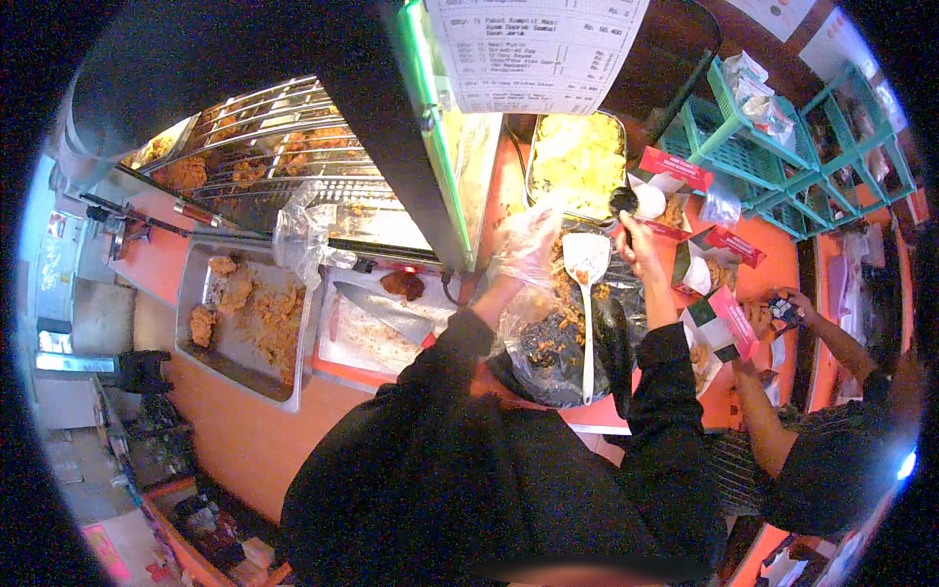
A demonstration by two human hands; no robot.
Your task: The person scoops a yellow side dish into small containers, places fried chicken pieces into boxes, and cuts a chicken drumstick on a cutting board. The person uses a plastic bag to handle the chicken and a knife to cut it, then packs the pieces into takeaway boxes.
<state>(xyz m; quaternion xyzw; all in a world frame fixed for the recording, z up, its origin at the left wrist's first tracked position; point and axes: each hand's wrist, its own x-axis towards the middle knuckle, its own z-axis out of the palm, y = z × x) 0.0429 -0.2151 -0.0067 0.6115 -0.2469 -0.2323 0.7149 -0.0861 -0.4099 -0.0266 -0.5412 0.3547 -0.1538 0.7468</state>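
Observation:
My left hand (pixel 527 242), in a clear plastic glove, is over the left edge of a black pan lined with clear plastic (pixel 546 367); whether it holds anything is unclear. My right hand (pixel 637 246) grips a small black utensil (pixel 623 202), its end near the right edge of a metal tray of yellow food (pixel 577 158). A white spatula (pixel 587 293) lies across the pan, its blade towards the tray, over brown-orange food bits. Right of my right hand stand open red-and-white food boxes (pixel 702 273) holding white rounded portions and fried food.
A lit display case (pixel 293 147) with fried chicken is at upper left. Below are a steel tray (pixel 297 389) of fried pieces and a knife (pixel 381 312) on a white board (pixel 345 352). Teal baskets (pixel 763 158) stand upper right. A co-worker's hands (pixel 796 304) are at the right. A printed slip hangs above.

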